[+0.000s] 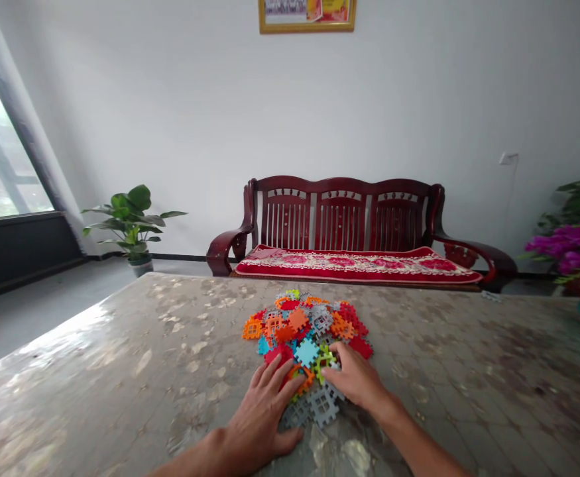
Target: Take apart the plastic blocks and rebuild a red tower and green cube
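A heap of flat plastic pieces with notched edges lies on the table, in orange, red, grey, blue and green. My left hand [264, 411] rests at the near left of the heap, its fingers spread over a red piece [278, 354] and an orange piece. At the near right, my right hand [356, 379] has its thumb and forefinger at a green piece [323, 363], with the other fingers curled out of sight. A light blue piece [306, 352] lies between the two hands. Grey pieces [324, 405] with window-like openings lie nearest to me.
The table [170, 371] has a patterned, glossy cover. Behind it stands a dark red wooden bench [342, 222] with a red floral cushion. A potted plant [133, 222] is at the left; purple flowers [575, 248] in a teal pot are at the right edge.
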Demonstrator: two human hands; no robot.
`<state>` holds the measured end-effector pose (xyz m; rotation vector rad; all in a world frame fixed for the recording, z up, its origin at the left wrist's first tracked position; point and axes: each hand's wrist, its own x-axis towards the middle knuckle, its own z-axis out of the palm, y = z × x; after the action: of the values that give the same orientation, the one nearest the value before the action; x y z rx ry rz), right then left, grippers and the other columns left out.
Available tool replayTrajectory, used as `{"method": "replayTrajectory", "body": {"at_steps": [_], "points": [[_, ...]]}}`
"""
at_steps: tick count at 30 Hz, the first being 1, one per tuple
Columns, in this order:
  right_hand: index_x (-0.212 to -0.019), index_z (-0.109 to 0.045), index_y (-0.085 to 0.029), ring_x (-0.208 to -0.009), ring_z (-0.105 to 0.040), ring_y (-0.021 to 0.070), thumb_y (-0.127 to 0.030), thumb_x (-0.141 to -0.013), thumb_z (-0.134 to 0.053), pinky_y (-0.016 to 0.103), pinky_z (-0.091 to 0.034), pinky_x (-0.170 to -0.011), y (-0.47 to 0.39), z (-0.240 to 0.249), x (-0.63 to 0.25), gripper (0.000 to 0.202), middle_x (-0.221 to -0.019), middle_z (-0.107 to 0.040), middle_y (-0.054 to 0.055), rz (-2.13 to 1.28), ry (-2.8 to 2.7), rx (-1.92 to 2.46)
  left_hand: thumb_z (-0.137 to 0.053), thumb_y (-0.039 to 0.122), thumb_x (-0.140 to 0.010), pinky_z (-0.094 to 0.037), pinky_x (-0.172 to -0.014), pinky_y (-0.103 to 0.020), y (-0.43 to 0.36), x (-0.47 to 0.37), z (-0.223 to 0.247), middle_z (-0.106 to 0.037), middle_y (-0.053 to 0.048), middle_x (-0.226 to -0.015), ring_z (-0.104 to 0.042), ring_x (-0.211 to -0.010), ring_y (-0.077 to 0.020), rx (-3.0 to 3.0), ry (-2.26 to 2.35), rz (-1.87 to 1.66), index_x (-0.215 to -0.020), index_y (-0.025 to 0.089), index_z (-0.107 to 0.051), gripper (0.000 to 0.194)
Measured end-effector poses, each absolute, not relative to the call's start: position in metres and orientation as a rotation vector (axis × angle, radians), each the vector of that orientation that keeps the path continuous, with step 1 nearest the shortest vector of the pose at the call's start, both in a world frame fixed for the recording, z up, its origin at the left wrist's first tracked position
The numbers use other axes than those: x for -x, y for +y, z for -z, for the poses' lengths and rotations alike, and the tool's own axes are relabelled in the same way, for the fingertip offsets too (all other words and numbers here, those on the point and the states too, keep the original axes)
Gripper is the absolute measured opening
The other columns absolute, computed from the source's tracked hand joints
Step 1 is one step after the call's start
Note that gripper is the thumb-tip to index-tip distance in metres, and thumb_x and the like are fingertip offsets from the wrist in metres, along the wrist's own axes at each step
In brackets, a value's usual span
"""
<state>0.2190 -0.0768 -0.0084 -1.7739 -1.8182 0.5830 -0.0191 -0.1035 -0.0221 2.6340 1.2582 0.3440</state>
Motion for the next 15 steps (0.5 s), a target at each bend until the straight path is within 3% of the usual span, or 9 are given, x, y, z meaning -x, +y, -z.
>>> {"method": "replayTrajectory", "body": {"at_steps": [3,8,15], "points": [[-0.112,-0.063,-0.022,-0.103,-0.064,0.0249,-0.03,-0.067,-0.069,0.032,-0.044,-0.085,-0.077,0.007,-0.217,0.046,-0.112,-0.071,0.008,-0.592,-1.838,1.75,-0.073,0.034,-0.07,-0.026,-0.116,-0.059,-0.104,0.022,0.025,-0.039,-0.008,-0.156,-0.031,-0.143,-0.038,-2.697,1.227,-0.326,-0.147,0.035,-0.041,0.084],[-0.117,-0.06,-0.023,-0.103,-0.063,0.0274,-0.032,-0.055,-0.079,0.032,-0.044,-0.08,-0.079,0.003,-0.214,0.065,-0.114,-0.07,0.008,-0.583,-1.896,1.778,-0.058,0.025,-0.083,-0.044,-0.106,-0.045,-0.105,0.019,0.026,-0.05,-0.007,-0.148,-0.054,-0.124,-0.0287,-2.797,1.143,-0.341,-0.142,0.032,-0.045,0.061],[-0.111,-0.062,-0.022,-0.099,-0.064,0.0254,-0.028,-0.064,-0.074,0.031,-0.045,-0.082,-0.08,0.011,-0.205,0.049,-0.107,-0.071,0.007,-0.513,-1.885,1.699,-0.051,0.029,-0.091,-0.05,-0.093,-0.036,-0.096,0.015,0.018,-0.065,-0.007,-0.124,-0.064,-0.101,-0.0234,-2.814,1.134,-0.453,-0.125,0.029,-0.057,0.035]]}}
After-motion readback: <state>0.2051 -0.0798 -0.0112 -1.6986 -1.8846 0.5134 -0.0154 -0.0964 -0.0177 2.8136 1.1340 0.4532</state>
